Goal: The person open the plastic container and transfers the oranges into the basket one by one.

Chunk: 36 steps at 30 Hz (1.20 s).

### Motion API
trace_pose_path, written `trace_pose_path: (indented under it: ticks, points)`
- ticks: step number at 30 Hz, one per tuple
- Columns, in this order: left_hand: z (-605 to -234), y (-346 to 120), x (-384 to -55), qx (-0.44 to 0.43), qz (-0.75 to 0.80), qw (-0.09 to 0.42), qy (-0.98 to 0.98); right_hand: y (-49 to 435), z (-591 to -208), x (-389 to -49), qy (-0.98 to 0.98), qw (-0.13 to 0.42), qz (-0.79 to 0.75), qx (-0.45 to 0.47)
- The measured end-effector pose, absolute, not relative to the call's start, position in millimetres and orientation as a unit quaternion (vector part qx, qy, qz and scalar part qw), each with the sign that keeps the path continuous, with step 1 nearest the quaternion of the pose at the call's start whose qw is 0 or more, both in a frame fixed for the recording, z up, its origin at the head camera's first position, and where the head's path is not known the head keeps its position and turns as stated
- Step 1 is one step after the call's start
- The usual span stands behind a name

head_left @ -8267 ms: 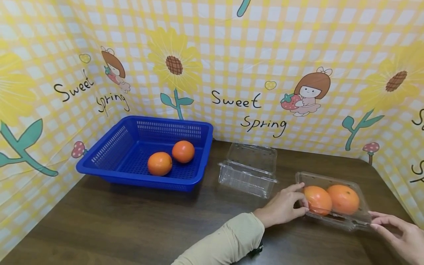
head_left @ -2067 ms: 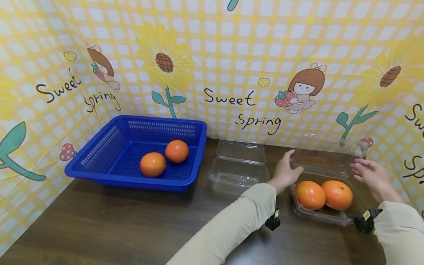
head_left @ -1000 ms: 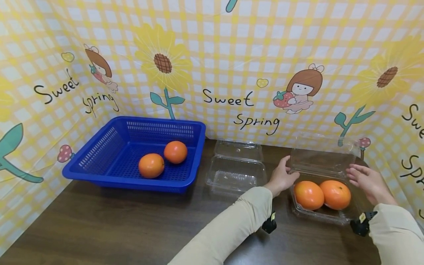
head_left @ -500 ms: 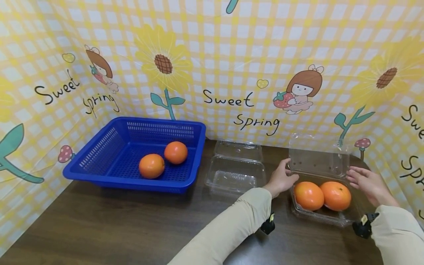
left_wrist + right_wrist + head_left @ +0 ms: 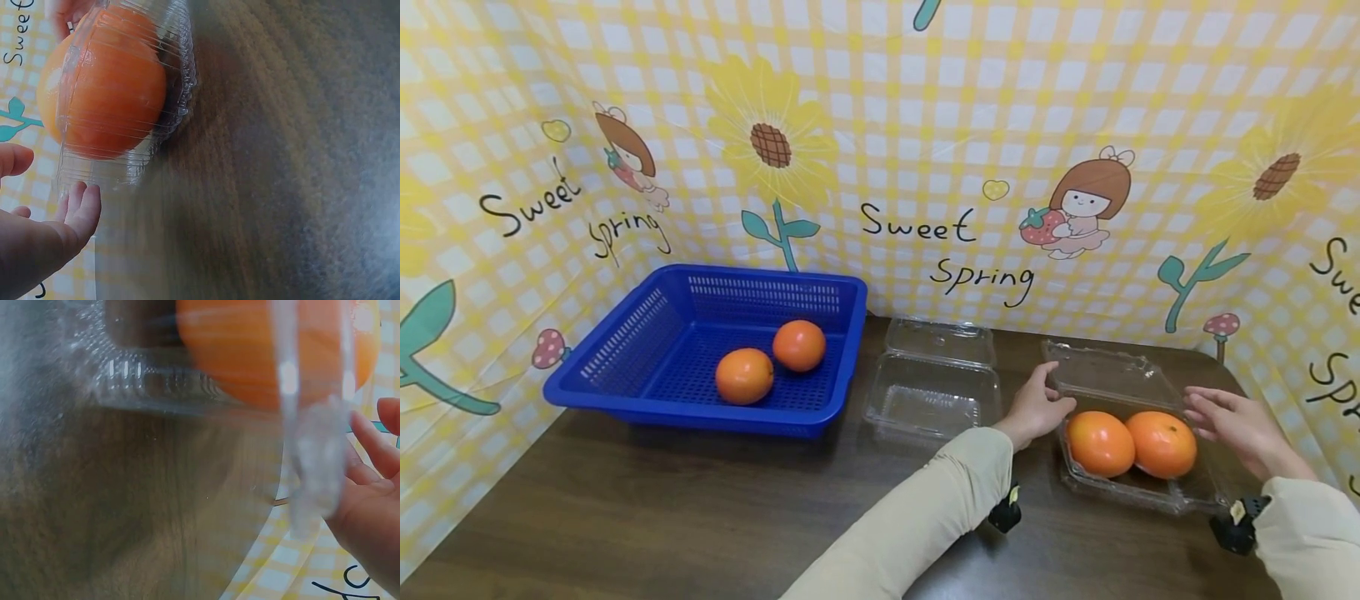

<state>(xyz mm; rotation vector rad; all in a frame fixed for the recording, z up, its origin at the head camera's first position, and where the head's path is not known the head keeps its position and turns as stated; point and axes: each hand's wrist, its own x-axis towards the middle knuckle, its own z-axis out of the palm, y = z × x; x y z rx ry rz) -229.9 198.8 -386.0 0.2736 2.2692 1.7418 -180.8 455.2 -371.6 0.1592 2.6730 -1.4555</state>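
Note:
Two large oranges [image 5: 1101,443] sit side by side in the base of a clear plastic clamshell box [image 5: 1138,497] at the right of the table. Its lid [image 5: 1108,371] leans back behind them, away from the person. My left hand [image 5: 1036,406] is at the box's left end, thumb apart, and in the left wrist view its fingertips [image 5: 90,197] reach the plastic wall. On the opposite end my right hand [image 5: 1236,421] has its fingers extended beside the hinge side. The right wrist view shows that hand [image 5: 372,487] partly behind the blurred clear rim.
A second clear clamshell box [image 5: 932,396] stands with its lid back, left of my left hand. Farther left is a blue plastic basket [image 5: 700,404] holding two oranges [image 5: 743,377]. Behind the brown table [image 5: 700,517] hangs a yellow checked cloth [image 5: 925,125].
Earlier the lid was down over the oranges, with both hands at the box. It then stood raised behind them, and over the last half second it has tipped farther back.

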Motion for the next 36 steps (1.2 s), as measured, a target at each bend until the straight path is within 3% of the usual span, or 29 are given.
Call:
trace_pose_path:
  ticks: [12,25,36]
  points:
    - [-387.5,198.2,-229.2,0.092,0.594,0.127,0.789,451.4,-372.8,-165.9,0.901,0.074,-0.426,0.035]
    - [-383.9,195.6,-225.2,0.095,0.598,0.113,0.788,447.7,-375.4,-153.3,0.916,0.068,-0.394,0.040]
    - [-373.9,190.2,-227.8,0.143,0.581,0.101,0.795,451.0,-382.4,-145.9,0.910,0.065,-0.409,0.029]
